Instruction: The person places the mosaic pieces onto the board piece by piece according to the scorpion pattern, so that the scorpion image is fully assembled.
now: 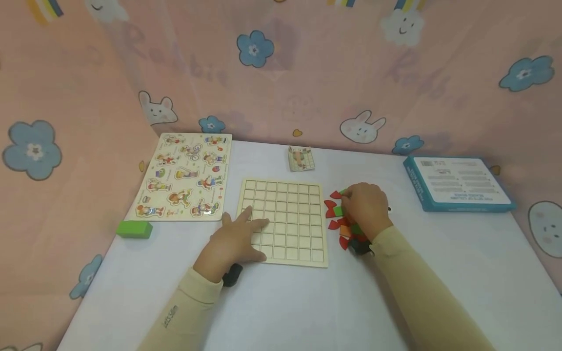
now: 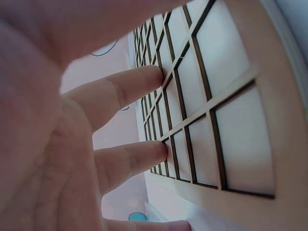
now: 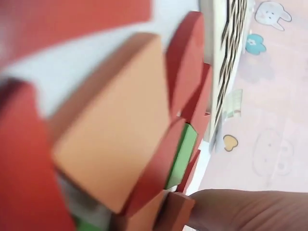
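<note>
A square wooden grid board point(image 1: 285, 229) lies on the white table. My left hand point(image 1: 234, 241) spreads its fingers over the board's left side, and in the left wrist view two fingertips point(image 2: 156, 151) rest on the grid lines. My right hand point(image 1: 366, 207) bends down over a pile of small flat pieces just right of the board. Red rounded pieces point(image 1: 344, 242), a green piece point(image 1: 337, 211) and an orange square point(image 1: 345, 231) show beside it. One finger point(image 3: 240, 207) reaches a brownish-orange piece point(image 3: 175, 211) in the right wrist view. I cannot tell whether the right hand pinches a piece.
A wooden picture puzzle board point(image 1: 184, 178) lies at the back left, with a green block point(image 1: 134, 229) near its front corner. A small creased picture card point(image 1: 301, 159) stands behind the grid. At the right is a teal and white box point(image 1: 461, 183). A pink printed cloth point(image 1: 298, 73) hangs behind.
</note>
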A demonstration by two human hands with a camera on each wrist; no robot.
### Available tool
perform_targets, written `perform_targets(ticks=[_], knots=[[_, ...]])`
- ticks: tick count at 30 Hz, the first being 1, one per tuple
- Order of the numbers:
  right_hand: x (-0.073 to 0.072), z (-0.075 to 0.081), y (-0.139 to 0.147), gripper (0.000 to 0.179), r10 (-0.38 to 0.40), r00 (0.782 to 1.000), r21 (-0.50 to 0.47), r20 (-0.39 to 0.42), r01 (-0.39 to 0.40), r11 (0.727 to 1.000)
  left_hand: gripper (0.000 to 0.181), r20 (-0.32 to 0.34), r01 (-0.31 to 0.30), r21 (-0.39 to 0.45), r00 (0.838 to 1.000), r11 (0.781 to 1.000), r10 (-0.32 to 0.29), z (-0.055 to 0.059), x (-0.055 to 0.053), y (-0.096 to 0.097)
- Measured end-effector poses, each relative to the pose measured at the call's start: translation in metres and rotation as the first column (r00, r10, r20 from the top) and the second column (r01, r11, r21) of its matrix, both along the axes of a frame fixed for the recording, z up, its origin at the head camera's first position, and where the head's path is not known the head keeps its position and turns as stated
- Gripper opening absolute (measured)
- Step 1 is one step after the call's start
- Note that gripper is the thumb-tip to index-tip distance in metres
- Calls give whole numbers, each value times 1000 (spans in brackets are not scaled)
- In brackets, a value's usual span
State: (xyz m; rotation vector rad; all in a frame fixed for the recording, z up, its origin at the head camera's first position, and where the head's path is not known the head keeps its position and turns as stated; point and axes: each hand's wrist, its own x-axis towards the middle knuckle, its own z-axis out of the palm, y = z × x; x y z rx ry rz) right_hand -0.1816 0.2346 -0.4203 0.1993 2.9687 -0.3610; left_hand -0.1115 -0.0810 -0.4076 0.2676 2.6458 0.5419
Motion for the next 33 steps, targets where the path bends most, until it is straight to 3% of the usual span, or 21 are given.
perform_targets(ticks=[12, 17, 20, 22, 26, 30, 33], knots=[[-11, 3, 8, 30, 61, 998, 40, 34, -62, 997, 85, -10, 17, -3, 1000, 1000, -17, 2, 1, -1], [-15, 11, 5, 32, 51, 998, -52, 47, -49, 997, 85, -11, 21, 1, 1000, 1000, -21, 2, 1, -1], [-20, 14, -2, 30, 145, 989, -83, -7, -145, 986, 85, -10, 20, 2, 1000, 1000, -20, 3, 0, -1], [-23, 14, -9, 26, 243, 969, -99, -52, -247, 964, 85, -12, 19, 4, 1000, 1000, -19, 3, -1, -1], [-28, 9, -28, 24, 438, 889, -89, -130, -451, 888, 85, -15, 15, 11, 1000, 1000, -14, 2, -1, -2], [-28, 1, -46, 23, 568, 808, -25, -157, -578, 816, 85, -17, 18, 9, 1000, 1000, -18, 1, -1, -2], [-26, -3, -54, 23, 609, 775, 55, -171, -610, 791, 85, -20, 25, 9, 999, 1000, -25, 0, -1, -2]])
